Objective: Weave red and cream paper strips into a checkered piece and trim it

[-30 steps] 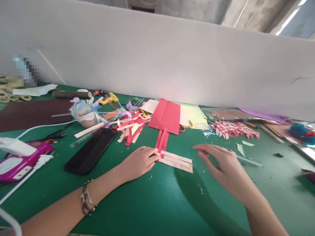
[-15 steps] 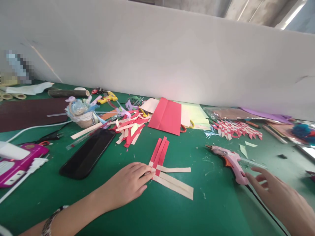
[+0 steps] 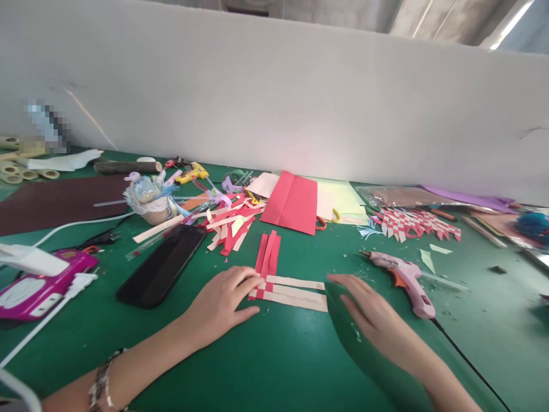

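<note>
Red strips and cream strips cross in a small woven corner on the green table. The red ones point away, the cream ones to the right. My left hand presses its fingertips on the left edge of the woven corner, its thumb apart on the table. Just past the right ends of the cream strips is my right hand, fingers apart, holding nothing. A pink glue gun lies to the right of that hand.
A black phone and a magenta power strip lie at the left. Behind are loose paper strips, a red sheet, a yellow glue gun and a woven red-and-white piece. A white partition stands behind.
My right hand has moved left from beside the pink glue gun to the cream strips' ends. The woven strips have turned, and the upper cream strip now lies nearly parallel to the others.
</note>
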`<state>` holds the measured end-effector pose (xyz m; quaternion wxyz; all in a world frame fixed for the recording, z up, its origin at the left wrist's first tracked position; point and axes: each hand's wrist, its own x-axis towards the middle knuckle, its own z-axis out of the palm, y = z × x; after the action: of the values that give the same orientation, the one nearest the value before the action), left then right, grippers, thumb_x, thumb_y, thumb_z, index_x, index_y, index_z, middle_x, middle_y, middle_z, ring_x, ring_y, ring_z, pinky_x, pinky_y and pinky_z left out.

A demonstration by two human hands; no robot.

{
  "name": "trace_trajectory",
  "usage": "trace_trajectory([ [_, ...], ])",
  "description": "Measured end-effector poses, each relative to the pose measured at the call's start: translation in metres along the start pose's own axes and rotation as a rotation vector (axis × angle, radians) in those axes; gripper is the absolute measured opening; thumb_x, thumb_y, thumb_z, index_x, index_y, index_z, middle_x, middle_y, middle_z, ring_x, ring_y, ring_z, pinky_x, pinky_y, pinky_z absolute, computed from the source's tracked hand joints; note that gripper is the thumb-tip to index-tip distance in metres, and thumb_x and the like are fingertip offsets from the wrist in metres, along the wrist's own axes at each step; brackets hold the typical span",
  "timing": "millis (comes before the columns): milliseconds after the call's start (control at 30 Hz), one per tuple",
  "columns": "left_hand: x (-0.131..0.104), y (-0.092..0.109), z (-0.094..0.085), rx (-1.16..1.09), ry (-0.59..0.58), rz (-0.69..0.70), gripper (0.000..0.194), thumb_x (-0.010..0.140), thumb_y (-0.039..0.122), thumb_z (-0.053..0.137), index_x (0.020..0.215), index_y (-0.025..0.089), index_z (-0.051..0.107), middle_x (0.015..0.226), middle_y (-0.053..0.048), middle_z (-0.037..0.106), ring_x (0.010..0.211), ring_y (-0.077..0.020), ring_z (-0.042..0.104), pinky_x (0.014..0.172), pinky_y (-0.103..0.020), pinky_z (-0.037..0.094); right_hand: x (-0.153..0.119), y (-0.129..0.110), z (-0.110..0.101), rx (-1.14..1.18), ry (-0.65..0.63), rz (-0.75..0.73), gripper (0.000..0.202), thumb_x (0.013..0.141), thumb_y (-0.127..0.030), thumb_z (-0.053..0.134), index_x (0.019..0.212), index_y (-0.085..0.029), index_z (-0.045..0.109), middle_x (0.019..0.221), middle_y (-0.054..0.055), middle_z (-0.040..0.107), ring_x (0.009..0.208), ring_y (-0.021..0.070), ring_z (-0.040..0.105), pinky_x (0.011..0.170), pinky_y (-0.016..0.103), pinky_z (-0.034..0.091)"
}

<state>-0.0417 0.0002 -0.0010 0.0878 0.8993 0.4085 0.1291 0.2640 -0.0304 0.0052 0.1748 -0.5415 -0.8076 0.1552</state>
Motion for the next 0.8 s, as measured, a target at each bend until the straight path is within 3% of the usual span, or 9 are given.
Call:
trace_trajectory([
  [100,0.008,0.001,0.002,0.067,0.042,-0.171,0.048,0.076,0.044,0.059,0.117,0.02,0.047,0.113,-0.01,0.054,0.099,-0.0263,0.054,0.078,-0.036,0.046,0.024,-0.02,0.012,0.063,-0.07,-0.098,0.036,0.091,-0.02,0.028,0.124,-0.024,0.041,0.118,0.008,0.056,0.109,0.0178,0.053,0.087,0.036,0.047],
  [200,0.013,0.002,0.004,0.069,0.015,-0.233,0.051,0.074,0.044,0.061,0.117,0.021,0.045,0.11,-0.009,0.057,0.1,-0.027,0.054,0.076,-0.035,0.046,0.038,-0.025,0.018,0.028,-0.09,-0.144,0.036,0.09,-0.017,0.028,0.123,-0.02,0.042,0.112,0.011,0.058,0.104,0.021,0.054,0.085,0.041,0.046],
  [433,0.023,0.007,0.003,-0.005,0.013,-0.271,0.038,0.079,0.03,0.057,0.114,0.02,0.046,0.1,-0.006,0.06,0.093,-0.0244,0.057,0.069,-0.032,0.046,0.049,-0.025,0.014,0.077,-0.161,-0.074,0.036,0.089,-0.015,0.027,0.119,-0.019,0.044,0.104,0.009,0.058,0.088,0.0178,0.058,0.076,0.035,0.048],
  [633,0.039,0.001,0.008,-0.023,0.035,-0.245,0.035,0.082,0.02,0.051,0.116,0.017,0.045,0.097,-0.006,0.06,0.092,-0.0217,0.057,0.072,-0.031,0.046,0.044,-0.022,0.013,0.174,-0.131,-0.044,0.037,0.088,-0.017,0.03,0.122,-0.023,0.041,0.105,0.007,0.057,0.084,0.0157,0.058,0.074,0.033,0.049],
  [800,0.051,0.005,0.014,0.07,0.08,-0.223,0.027,0.09,0.024,0.035,0.107,0.015,0.053,0.098,-0.009,0.057,0.092,-0.0214,0.056,0.071,-0.03,0.047,0.043,-0.022,0.016,0.257,-0.139,-0.002,0.035,0.088,-0.02,0.029,0.121,-0.022,0.04,0.102,0.007,0.056,0.077,0.0142,0.058,0.071,0.032,0.048],
])
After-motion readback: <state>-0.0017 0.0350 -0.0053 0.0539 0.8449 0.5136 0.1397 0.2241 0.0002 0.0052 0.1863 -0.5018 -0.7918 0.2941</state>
